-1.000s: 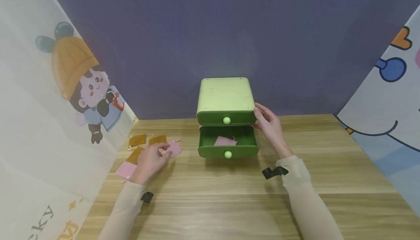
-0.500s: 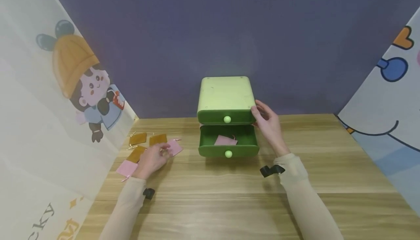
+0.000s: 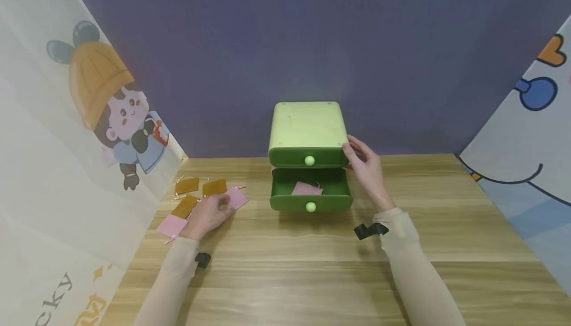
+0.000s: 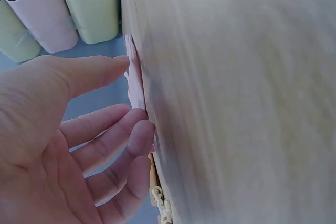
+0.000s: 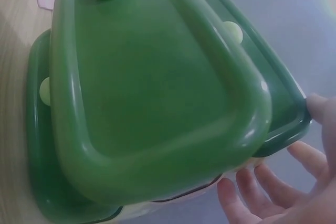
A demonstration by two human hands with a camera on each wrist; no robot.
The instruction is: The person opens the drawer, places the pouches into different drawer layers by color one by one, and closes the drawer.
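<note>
My left hand (image 3: 209,214) is over the tabletop at the left, its fingertips at a small pink drawstring pouch (image 3: 236,197). In the left wrist view the thumb touches the flat pouch (image 4: 135,77); the fingertips are lower down, apart from the thumb. My right hand (image 3: 367,172) rests against the right side of a small drawer cabinet (image 3: 309,123), thumb at the top drawer's front corner. The middle drawer (image 3: 292,203) is pulled out, and another pink pouch (image 3: 307,189) lies inside. The top drawer (image 5: 281,93) is closed, with a round knob.
Several ochre pouches, including one near the back (image 3: 186,185), lie left of my left hand with another pink pouch (image 3: 171,226). A dark back wall (image 3: 223,68) stands behind the wooden table (image 3: 290,276). Printed panels flank both sides.
My left hand stays by the pink pouch, its thumb and fingers shifting slightly. The right thumb has moved a little onto the cabinet's front corner; the drawer stays pulled out.
</note>
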